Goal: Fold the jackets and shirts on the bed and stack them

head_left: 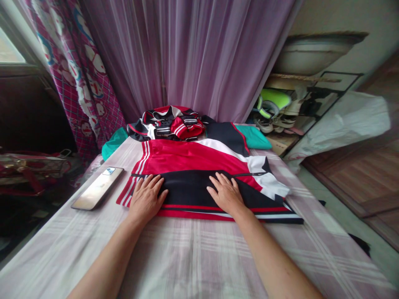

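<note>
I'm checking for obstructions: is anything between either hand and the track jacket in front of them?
Nothing visible is: the left hand and right hand both rest directly on the track jacket. The smartphone lies apart to its left and the clothes pile beyond it; neither intervenes.

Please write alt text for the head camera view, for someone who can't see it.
Left hand and right hand rest flat on a red, black and white garment on a checked cloth. A phone lies left; behind are a clothing pile and purple curtain.
</note>
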The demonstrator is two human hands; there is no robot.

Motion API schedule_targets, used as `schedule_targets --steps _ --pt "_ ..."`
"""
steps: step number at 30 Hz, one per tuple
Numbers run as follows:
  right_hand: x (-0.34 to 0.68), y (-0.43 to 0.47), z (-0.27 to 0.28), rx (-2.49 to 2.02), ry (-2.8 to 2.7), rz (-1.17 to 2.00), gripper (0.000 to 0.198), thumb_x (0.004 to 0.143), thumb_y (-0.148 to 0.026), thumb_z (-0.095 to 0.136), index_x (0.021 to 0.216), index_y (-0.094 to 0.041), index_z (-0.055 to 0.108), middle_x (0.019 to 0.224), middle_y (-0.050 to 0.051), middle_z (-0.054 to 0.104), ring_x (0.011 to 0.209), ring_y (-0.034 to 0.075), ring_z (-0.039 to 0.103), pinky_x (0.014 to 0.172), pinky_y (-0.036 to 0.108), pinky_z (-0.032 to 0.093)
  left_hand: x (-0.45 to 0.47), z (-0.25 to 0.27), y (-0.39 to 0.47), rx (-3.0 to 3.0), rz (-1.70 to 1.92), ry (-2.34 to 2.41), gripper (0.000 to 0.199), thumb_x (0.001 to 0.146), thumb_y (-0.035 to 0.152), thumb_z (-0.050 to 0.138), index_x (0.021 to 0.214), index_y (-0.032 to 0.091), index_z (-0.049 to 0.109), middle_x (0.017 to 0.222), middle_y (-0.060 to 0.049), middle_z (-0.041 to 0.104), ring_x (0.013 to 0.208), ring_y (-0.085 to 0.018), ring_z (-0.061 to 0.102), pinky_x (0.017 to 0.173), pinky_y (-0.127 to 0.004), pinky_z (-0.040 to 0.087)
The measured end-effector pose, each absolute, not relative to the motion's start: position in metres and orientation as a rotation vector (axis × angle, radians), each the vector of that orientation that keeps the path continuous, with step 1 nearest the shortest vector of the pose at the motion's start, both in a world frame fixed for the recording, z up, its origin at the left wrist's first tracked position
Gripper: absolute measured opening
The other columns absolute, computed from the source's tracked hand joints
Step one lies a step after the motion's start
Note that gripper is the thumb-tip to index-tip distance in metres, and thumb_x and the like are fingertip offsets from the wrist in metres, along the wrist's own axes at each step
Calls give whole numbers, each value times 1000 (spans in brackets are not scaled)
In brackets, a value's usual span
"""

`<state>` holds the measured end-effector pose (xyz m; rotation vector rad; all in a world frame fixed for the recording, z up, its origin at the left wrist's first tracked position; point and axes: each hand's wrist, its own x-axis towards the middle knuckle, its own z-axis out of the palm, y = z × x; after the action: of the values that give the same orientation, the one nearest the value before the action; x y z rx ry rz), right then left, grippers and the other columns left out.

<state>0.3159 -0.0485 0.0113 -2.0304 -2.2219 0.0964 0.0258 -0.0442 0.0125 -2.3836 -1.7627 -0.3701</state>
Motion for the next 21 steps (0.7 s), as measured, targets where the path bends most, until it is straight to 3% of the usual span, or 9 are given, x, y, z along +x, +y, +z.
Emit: schedule_targets --steps 17,21 --pt "316 -49 10 -2019 -2217 89 52 99 -45 41 145 -23 51 156 13 41 144 29 35 116 57 23 27 13 -46 -2397 -452 -1770 47 95 45 43 132 23 63 139 -9 62 137 -31 47 116 -54 31" --pt "322 -47 6 -1861 -2171 71 46 98 -39 43 137 -22 58 148 12 52 137 28 45 115 55 29 26 13 -46 -2404 -463 -1761 49 96 46 43 134 22 60 140 -10 61 137 -32 47 116 -55 31"
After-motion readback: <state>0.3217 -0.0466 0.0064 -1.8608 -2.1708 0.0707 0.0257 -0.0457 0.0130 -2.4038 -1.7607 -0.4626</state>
